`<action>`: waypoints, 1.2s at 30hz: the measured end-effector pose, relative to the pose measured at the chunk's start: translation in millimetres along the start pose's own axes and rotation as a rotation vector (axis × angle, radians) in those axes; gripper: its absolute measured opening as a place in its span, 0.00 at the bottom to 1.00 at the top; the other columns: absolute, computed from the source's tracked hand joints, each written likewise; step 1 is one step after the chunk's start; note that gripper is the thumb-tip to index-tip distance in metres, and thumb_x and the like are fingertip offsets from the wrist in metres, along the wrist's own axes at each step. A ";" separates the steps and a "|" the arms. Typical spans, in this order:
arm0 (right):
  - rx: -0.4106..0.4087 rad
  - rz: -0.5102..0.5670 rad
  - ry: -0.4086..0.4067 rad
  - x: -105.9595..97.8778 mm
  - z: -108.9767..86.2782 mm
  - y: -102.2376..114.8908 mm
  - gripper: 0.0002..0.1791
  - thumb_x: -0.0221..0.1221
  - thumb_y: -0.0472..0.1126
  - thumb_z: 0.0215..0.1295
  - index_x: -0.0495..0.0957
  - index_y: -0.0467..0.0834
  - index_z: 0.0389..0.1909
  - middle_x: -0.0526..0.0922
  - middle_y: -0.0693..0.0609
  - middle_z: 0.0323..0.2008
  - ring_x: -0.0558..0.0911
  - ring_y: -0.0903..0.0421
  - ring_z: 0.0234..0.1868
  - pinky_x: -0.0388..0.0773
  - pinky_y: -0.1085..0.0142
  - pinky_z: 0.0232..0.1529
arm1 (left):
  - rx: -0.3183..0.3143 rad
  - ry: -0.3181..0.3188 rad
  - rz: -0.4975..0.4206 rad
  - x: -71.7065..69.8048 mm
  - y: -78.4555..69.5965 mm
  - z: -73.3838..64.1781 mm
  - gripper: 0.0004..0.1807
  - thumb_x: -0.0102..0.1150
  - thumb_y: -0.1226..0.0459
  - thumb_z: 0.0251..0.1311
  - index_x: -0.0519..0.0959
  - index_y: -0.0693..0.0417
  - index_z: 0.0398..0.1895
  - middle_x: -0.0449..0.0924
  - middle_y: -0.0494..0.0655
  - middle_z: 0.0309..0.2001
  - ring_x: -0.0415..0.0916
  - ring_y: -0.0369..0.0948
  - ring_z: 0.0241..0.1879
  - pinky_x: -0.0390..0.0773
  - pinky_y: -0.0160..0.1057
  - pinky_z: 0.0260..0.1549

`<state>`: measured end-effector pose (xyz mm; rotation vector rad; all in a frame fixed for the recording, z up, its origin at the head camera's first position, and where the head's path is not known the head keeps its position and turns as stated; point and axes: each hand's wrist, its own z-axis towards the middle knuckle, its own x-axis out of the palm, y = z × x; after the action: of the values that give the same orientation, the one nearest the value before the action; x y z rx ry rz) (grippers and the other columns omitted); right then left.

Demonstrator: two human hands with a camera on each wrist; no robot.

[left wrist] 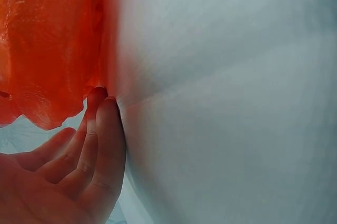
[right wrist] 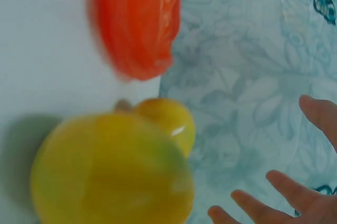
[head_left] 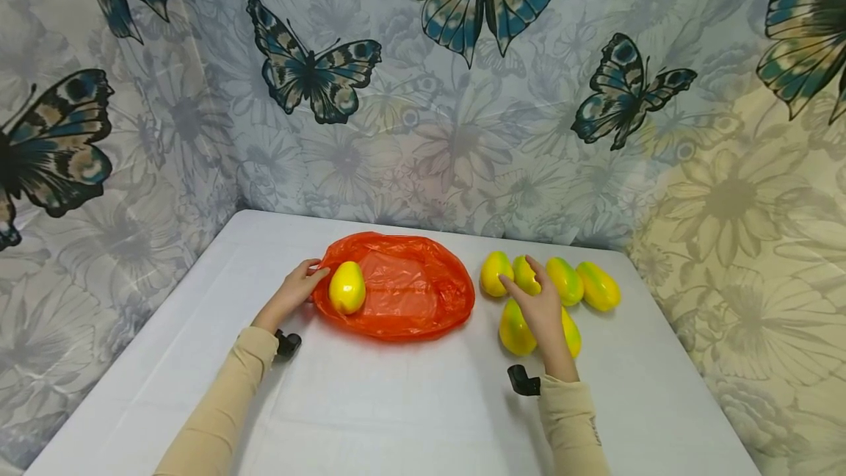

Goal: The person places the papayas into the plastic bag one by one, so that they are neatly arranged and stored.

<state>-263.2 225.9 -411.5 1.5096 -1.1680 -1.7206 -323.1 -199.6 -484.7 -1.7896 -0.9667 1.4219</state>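
A red plastic bag [head_left: 399, 289] lies spread on the white table, its rim opened into an oval. One yellow mango [head_left: 346, 288] sits inside at its left. My left hand [head_left: 295, 291] is at the bag's left edge; in the left wrist view, its extended fingers [left wrist: 108, 140] reach the side of the bag [left wrist: 47, 40] low by the table. My right hand [head_left: 540, 312] is over the group of yellow-green mangoes, thumb and fingers spread, holding nothing. It partly hides a back mango [head_left: 524, 270] and a front one [head_left: 570, 333]. The right wrist view has a large mango [right wrist: 113, 171] up close.
Other mangoes stand to the right of the bag: one [head_left: 496, 274] nearest it, two [head_left: 565, 281] farther right including the end one [head_left: 598, 286], and one [head_left: 516, 329] in front. The white table [head_left: 383, 417] ends at a butterfly-patterned cloth backdrop [head_left: 463, 145].
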 end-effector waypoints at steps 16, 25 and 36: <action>0.062 -0.030 -0.077 -35.6 -5.0 -36.8 0.50 0.63 0.60 0.61 0.49 0.48 0.77 0.45 0.38 0.78 0.47 0.37 0.77 0.49 0.40 0.73 | 0.008 -0.005 0.004 0.9 -0.1 0.1 0.36 0.43 0.48 0.73 0.52 0.62 0.74 0.64 0.68 0.64 0.74 0.50 0.46 0.78 0.32 0.34; 0.111 -0.080 -0.094 -49.3 -9.0 -62.8 0.50 0.60 0.60 0.63 0.47 0.47 0.78 0.46 0.37 0.77 0.51 0.35 0.76 0.52 0.38 0.71 | 0.012 -0.004 0.001 1.3 -1.7 -0.9 0.37 0.43 0.47 0.72 0.53 0.62 0.74 0.64 0.68 0.65 0.75 0.49 0.45 0.78 0.32 0.34; 0.129 -0.077 -0.051 -53.5 -11.3 -83.4 0.49 0.59 0.56 0.66 0.43 0.45 0.78 0.45 0.40 0.78 0.51 0.33 0.75 0.56 0.38 0.70 | 0.020 -0.007 -0.002 0.6 -2.5 -2.6 0.39 0.43 0.45 0.71 0.52 0.63 0.74 0.63 0.68 0.65 0.75 0.49 0.45 0.79 0.32 0.36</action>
<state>-230.5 307.2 -458.9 1.6152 -1.2844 -1.7731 -320.8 -197.9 -482.4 -1.7694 -0.9549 1.4327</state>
